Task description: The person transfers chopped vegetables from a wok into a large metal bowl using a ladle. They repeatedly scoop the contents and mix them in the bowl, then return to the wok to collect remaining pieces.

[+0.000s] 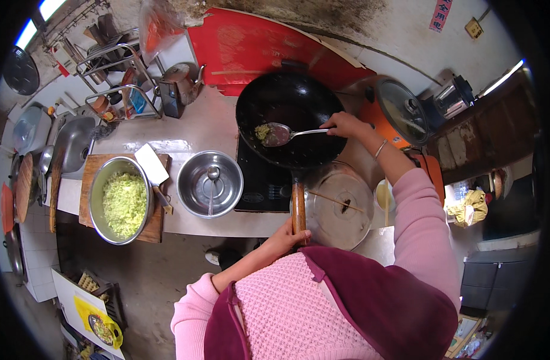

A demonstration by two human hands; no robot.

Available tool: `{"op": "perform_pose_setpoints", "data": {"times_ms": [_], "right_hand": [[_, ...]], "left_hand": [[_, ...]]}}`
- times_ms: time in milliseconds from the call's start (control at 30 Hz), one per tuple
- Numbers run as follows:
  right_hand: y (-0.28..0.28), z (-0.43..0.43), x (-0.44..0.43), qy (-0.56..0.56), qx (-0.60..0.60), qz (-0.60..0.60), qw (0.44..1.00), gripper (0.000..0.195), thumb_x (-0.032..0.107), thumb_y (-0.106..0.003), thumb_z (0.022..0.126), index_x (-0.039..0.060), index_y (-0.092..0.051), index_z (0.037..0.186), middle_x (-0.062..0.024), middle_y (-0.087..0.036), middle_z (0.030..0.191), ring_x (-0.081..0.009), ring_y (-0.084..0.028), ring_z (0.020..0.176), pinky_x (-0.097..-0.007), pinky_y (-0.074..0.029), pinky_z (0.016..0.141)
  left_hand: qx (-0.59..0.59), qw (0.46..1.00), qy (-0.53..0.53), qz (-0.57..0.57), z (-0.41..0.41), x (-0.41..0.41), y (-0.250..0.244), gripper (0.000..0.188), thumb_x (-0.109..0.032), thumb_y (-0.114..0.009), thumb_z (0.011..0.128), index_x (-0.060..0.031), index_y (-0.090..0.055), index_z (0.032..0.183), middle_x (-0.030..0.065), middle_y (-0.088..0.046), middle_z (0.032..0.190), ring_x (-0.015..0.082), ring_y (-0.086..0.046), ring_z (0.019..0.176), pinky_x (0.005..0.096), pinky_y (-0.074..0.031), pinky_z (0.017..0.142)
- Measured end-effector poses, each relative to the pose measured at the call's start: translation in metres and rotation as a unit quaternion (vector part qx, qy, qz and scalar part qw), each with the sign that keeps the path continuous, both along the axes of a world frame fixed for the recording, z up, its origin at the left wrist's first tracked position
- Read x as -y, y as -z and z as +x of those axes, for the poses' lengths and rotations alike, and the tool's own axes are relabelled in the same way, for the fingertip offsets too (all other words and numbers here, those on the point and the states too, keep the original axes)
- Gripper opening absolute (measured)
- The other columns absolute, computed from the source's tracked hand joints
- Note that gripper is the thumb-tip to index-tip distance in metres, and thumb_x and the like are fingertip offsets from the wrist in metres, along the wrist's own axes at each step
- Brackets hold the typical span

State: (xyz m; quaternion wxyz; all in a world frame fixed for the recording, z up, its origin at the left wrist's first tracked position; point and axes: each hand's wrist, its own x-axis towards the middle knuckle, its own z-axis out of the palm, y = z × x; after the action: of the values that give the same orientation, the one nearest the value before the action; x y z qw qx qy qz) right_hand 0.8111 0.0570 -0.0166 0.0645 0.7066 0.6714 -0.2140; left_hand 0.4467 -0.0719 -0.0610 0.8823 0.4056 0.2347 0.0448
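Observation:
My left hand (pixel 281 238) grips the wooden handle (pixel 298 204) of a black wok (pixel 297 99). The wok rests on a black induction cooktop (pixel 261 182). In my right hand (pixel 344 124) is a metal spatula (pixel 279 134), its blade inside the wok. A small clump of chopped yellow-green food (pixel 262 132) lies at the blade's left edge. Left of the cooktop stands a steel bowl (pixel 185 184) with a metal spoon (pixel 212 191) in it. Farther left, a steel basin (pixel 93 193) of shredded pale-green vegetable (pixel 125 204) sits on a wooden cutting board (pixel 86 173).
A cleaver (pixel 152 164) lies on the board beside the basin. Right of the wok handle is a round metal lid (pixel 342 207) with chopsticks across it. An orange electric cooker (pixel 383 119) with a glass lid stands at the right rear. A sink (pixel 77 139) and a metal rack (pixel 117 85) are left.

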Motion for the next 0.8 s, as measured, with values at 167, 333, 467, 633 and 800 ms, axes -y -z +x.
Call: {"op": "perform_pose_setpoints", "data": {"times_ms": [167, 333, 467, 633, 800], "right_hand": [[0.035, -0.022, -0.014, 0.039, -0.057, 0.085, 0.994, 0.033, 0.019, -0.065, 0.082, 0.0219, -0.066, 0.115, -0.0137, -0.067, 0.102, -0.0318, -0.062, 0.095, -0.0408, -0.049, 0.084], [0.049, -0.031, -0.024, 0.077, -0.054, 0.126, 0.988, 0.035, 0.021, -0.063, 0.084, 0.0246, -0.063, 0.119, -0.0131, -0.064, 0.11, -0.033, -0.06, 0.1, -0.0414, -0.048, 0.086], [0.048, -0.033, -0.024, 0.089, -0.07, 0.143, 0.983, 0.038, 0.02, -0.063, 0.083, 0.0238, -0.061, 0.12, -0.0101, -0.064, 0.112, -0.0322, -0.059, 0.102, -0.0406, -0.048, 0.087], [0.046, -0.032, -0.022, 0.086, -0.095, 0.145, 0.981, 0.035, 0.022, -0.061, 0.086, 0.0272, -0.061, 0.12, -0.01, -0.063, 0.113, -0.0318, -0.059, 0.103, -0.0405, -0.047, 0.087], [0.049, -0.023, -0.017, 0.095, -0.172, 0.137, 0.971, 0.037, 0.02, -0.062, 0.084, 0.0255, -0.061, 0.121, -0.0097, -0.064, 0.112, -0.0296, -0.061, 0.102, -0.0374, -0.048, 0.084]], "left_hand": [[-0.03, 1.0, -0.005, 0.001, 0.0, 0.002, -0.002, 0.056, -0.024, -0.063, 0.09, -0.0024, -0.031, 0.13, 0.0093, -0.058, 0.101, 0.0132, -0.058, 0.088, 0.0269, -0.048, 0.08], [-0.052, 0.998, 0.0, 0.018, 0.001, 0.003, 0.002, 0.06, -0.026, -0.064, 0.089, -0.0013, -0.029, 0.132, 0.0099, -0.059, 0.103, 0.0143, -0.058, 0.089, 0.0284, -0.048, 0.081], [-0.036, 0.999, 0.005, 0.024, 0.002, 0.002, 0.004, 0.06, -0.026, -0.064, 0.089, -0.0011, -0.03, 0.131, 0.0103, -0.059, 0.104, 0.014, -0.059, 0.089, 0.0282, -0.049, 0.081], [-0.029, 0.999, 0.008, 0.025, 0.002, 0.003, 0.002, 0.059, -0.027, -0.064, 0.089, -0.0012, -0.03, 0.13, 0.0102, -0.059, 0.104, 0.014, -0.06, 0.09, 0.028, -0.049, 0.08], [-0.019, 1.0, 0.007, 0.021, 0.001, 0.003, 0.0, 0.059, -0.029, -0.064, 0.089, -0.0016, -0.031, 0.13, 0.0098, -0.059, 0.105, 0.0144, -0.059, 0.09, 0.0288, -0.049, 0.081]]}}
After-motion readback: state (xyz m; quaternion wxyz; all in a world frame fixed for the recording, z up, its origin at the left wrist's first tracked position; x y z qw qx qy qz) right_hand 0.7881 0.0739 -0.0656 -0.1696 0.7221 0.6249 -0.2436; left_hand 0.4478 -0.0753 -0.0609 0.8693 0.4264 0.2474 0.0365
